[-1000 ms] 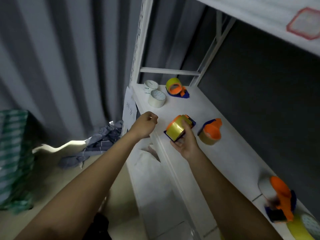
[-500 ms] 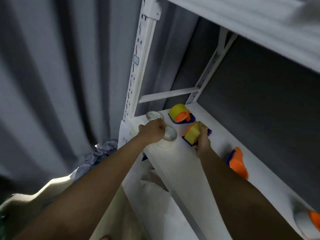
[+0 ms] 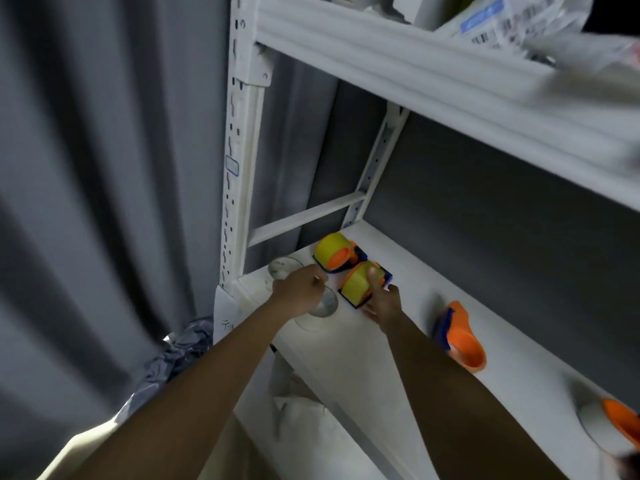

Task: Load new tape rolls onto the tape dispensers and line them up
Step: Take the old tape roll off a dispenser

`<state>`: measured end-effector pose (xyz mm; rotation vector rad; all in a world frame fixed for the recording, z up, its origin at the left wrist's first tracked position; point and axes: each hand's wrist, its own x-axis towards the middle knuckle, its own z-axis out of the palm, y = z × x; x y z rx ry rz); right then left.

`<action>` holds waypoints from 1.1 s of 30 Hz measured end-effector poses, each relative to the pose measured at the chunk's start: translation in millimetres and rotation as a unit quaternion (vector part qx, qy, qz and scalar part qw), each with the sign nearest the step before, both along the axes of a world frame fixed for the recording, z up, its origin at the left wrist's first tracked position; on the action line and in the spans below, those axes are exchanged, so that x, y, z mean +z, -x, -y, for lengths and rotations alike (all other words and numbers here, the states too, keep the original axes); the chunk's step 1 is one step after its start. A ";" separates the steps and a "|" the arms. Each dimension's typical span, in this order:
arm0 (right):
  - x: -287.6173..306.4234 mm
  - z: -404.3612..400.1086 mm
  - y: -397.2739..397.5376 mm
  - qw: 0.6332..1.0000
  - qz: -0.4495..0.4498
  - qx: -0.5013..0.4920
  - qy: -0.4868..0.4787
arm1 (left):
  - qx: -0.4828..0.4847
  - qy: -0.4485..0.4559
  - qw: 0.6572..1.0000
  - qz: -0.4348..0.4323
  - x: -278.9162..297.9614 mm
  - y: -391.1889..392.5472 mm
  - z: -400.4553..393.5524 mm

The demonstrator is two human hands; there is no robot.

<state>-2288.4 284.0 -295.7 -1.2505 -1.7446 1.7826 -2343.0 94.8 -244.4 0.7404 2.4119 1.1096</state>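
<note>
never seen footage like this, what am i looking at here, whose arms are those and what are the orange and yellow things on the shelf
There is no machine here. A person wears a camera on the head, so the single picture looks forward and down along their own two bare arms at a white shelf.

The right hand has its grip on a tape dispenser loaded with a yellow roll, setting it down right next to another loaded dispenser at the far end of the shelf, as if lining them up.

The left hand reaches over two white tape rolls: one just under it and one behind it. Whether it grips the nearer one is hard to tell.

Further along the shelf lies an orange and blue dispenser with no roll showing, and one with a white roll at the picture's edge.
</note>
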 end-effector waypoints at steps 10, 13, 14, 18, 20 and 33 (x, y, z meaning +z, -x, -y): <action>15.0 -23.6 -132.6 0.839 0.165 0.043 -0.517 | -0.101 -0.083 0.991 -0.031 -0.8 -47.3 -47.2; 11.9 -45.7 -165.1 0.798 0.321 0.072 -0.504 | -0.120 -0.092 0.989 0.001 -5.1 -62.7 -57.6; 11.3 -51.0 -170.7 0.785 0.373 0.095 -0.486 | -0.124 -0.095 0.988 0.010 -7.3 -67.8 -59.4; 0.9 -60.1 -187.1 0.706 0.466 0.205 -0.492 | -0.140 -0.096 0.985 0.039 -14.3 -84.7 -63.2; -1.9 -62.7 -194.8 0.690 0.463 0.211 -0.515 | -0.145 -0.098 0.983 0.063 -15.7 -92.0 -63.7; 84.5 -4.7 -249.5 0.955 -0.091 0.196 -0.203 | -0.227 -0.089 0.967 -0.073 25.6 -174.6 -47.6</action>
